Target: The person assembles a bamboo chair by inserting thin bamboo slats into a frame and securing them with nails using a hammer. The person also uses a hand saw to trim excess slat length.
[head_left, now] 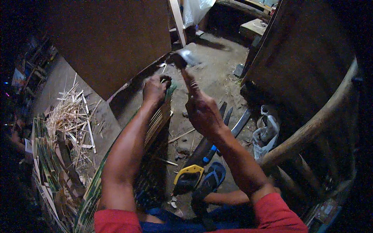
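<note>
My left hand (155, 88) grips the far end of a bundle of flat bamboo strips (158, 121), green on one side, that runs from my lap out over the dirt floor. Just to its right, my right hand (202, 110) is closed around the wooden handle of a hammer-like tool (182, 60). The tool's metal head is raised above and beyond the bundle's end and is blurred. Both forearms reach forward from red sleeves.
A large brown board (112, 42) leans ahead on the left. Bamboo shavings (72, 116) and stacked strips (48, 163) lie at left. A yellow-handled saw (190, 173), long blades (239, 124), a blue sandal (213, 179) and a plastic bag (266, 130) sit at right beside a wooden pole (311, 128).
</note>
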A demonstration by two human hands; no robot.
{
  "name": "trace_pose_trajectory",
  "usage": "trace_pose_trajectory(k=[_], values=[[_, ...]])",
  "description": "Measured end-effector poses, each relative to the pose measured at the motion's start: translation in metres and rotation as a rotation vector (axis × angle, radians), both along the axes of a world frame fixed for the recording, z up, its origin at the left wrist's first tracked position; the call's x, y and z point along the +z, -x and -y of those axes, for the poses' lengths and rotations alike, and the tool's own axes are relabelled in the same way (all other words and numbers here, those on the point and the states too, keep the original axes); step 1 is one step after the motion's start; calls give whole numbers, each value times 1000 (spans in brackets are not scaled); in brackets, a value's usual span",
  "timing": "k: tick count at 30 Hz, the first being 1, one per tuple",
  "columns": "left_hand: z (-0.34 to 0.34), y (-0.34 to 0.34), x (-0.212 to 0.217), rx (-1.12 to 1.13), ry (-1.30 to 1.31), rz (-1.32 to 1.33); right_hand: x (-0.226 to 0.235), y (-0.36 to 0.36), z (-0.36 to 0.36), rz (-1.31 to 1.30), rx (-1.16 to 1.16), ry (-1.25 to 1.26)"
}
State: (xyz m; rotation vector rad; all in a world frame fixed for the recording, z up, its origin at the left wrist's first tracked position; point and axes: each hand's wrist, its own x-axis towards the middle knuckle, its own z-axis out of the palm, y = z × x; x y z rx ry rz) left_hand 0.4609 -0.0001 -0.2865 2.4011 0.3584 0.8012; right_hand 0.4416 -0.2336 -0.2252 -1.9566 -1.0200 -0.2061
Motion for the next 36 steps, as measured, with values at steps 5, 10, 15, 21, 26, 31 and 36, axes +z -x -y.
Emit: trace_pose_trajectory(k=[5, 10, 15, 21, 26, 31, 36], values=[[0, 5, 2, -4, 69, -152, -1, -3, -4, -12, -10, 73], [2, 3, -1, -34, -147, -232, 17, -3, 10, -78, 20, 55], [7, -3, -4, 32, -323, -666, 23, 0, 14, 43, 9, -61], [10, -2, 5, 17, -337, -653, 24, -3, 4, -169, 74, 171], [13, -3, 2, 46, -341, -638, 24, 1, 10, -36, -37, -66], [10, -4, -4, 41, -367, -601, 17, -2, 1, -93, 14, 185], [11, -6, -6, 74, -350, -650, 9, -3, 3, -23, -16, -25]])
